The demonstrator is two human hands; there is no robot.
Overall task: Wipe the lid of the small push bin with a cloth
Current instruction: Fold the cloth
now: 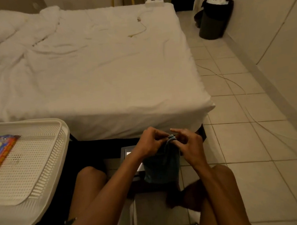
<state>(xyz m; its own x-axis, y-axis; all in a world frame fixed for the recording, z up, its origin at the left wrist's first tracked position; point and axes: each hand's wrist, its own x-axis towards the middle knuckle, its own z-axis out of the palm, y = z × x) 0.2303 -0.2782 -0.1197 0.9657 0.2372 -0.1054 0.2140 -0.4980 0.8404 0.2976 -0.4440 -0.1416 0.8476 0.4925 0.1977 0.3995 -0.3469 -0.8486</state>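
Dark teal cloth (pixel 162 163), white bedsheet (pixel 104 71)

We see a bedroom: bed (pixel 93 67) with rumpled white sheets, tiled floor (pixel 255 156), dark waste bin (pixel 213 22) by the wall, white plastic basket (pixel 31 158).

Dark blue-grey cloth (pixel 162 165), bunched at top edge, hanging vertically in folds. Small dark push bin (pixel 128 152) on tiled floor directly beneath, pale lid panel partly covered by cloth.

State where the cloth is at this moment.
In the head view the cloth hangs low and centre, pinched at its top by the left hand and right hand, over the small bin.
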